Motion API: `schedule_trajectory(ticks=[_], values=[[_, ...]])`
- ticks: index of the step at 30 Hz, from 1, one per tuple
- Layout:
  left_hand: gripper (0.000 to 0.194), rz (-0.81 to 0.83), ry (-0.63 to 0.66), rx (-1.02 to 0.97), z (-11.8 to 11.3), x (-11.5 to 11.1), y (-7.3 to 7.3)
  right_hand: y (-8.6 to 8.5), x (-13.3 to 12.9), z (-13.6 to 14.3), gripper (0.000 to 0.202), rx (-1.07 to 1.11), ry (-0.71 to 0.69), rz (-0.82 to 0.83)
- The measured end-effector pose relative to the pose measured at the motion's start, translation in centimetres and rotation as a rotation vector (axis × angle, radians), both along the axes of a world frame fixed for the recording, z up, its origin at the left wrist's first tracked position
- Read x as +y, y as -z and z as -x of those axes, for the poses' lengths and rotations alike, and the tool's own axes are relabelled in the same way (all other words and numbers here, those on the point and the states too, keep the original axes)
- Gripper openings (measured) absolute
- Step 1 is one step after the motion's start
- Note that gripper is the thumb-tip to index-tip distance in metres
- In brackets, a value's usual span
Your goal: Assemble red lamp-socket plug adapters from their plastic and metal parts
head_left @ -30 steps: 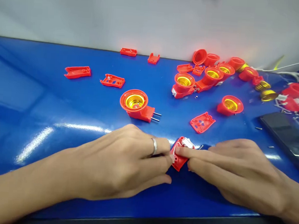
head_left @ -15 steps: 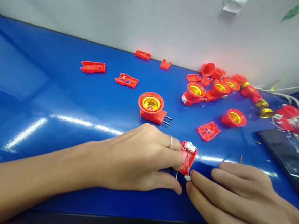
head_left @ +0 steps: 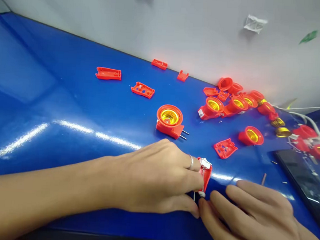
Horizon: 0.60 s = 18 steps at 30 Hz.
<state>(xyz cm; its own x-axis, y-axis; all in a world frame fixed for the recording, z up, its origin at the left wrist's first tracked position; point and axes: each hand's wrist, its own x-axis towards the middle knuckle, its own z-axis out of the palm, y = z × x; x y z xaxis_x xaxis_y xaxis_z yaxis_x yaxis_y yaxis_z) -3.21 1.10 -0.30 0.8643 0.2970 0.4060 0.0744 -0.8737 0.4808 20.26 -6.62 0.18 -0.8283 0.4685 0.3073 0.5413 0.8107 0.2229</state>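
The left hand [head_left: 158,178], grip closed on the red housing [head_left: 207,176], should hold steady; whether the right hand [head_left: 259,218], at four o'clock, pinches anything, I cannot tell.

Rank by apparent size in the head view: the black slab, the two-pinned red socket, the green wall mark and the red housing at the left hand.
1. Black slab
2. Two-pinned red socket
3. Green wall mark
Unranked: red housing, partly covered by the left hand.

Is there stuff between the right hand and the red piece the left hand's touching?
Only a small white part, at the near end of the red piece, by the right hand. Nothing else visible stands between.
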Motion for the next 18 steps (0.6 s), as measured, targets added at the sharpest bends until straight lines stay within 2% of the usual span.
schedule_trajectory(ticks=[3,7,9,14,18], values=[[0.015,-0.021,0.007,0.013,0.0,0.0,0.1,0.4,-0.2,0.2,0.028,0.041,-0.017,-0.102],[0.018,-0.043,-0.024,0.001,-0.1,0.0,-0.1,1.2,-1.0,0.1,0.019,0.081,0.066,-0.268],[0.018,-0.043,-0.043,0.017,-0.1,0.0,-0.2,1.6,-1.5,-0.4,0.020,0.078,0.095,-0.296],[0.016,-0.009,-0.040,0.009,-0.1,-0.2,-0.1,1.6,-1.7,-1.3,0.029,0.041,0.066,-0.239],[0.011,0.045,-0.057,-0.021,-0.1,-0.5,0.0,0.5,-1.6,-0.7,0.031,-0.062,0.058,-0.071]])
